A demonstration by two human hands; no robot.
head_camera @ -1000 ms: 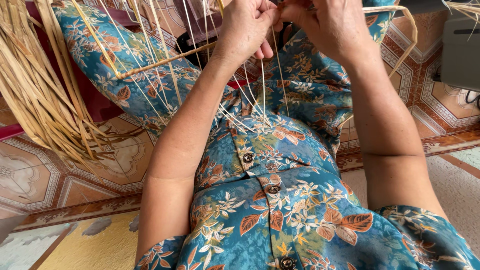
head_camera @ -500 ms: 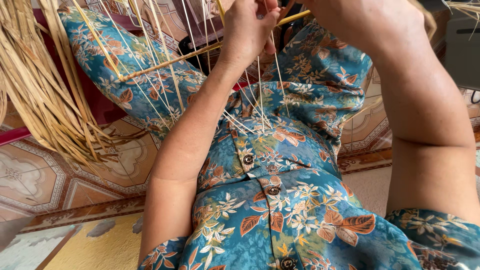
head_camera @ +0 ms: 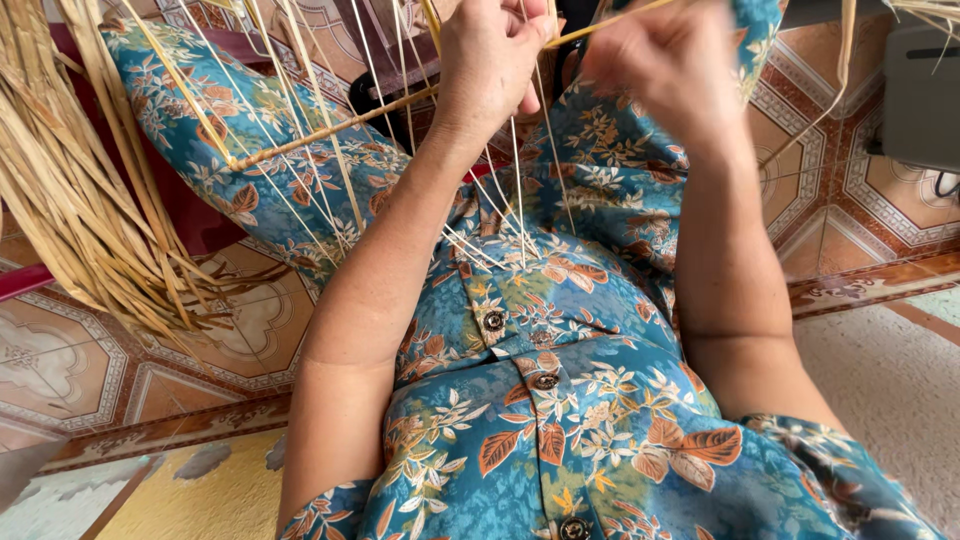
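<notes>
My left hand (head_camera: 490,55) is raised at the top of the view, fingers closed around thin pale straw strands (head_camera: 515,190) that hang down over my blue floral shirt (head_camera: 560,400). My right hand (head_camera: 665,65) is beside it, blurred, fingers curled close to the same strands and a thin bamboo stick (head_camera: 330,130) that runs slantwise from left up toward the hands. What my right hand grips is hard to tell. The tops of the strands are cut off by the frame's edge.
A thick bundle of dry straw (head_camera: 70,190) hangs at the left. Patterned floor tiles (head_camera: 90,360) lie below, with a grey mat (head_camera: 890,390) at the right and a grey box (head_camera: 920,90) at the upper right. A dark red seat edge (head_camera: 30,280) shows at left.
My right hand has pulled away to the right and then come back near the left hand. The view has shifted slightly, and the left hand has stayed on the strands.
</notes>
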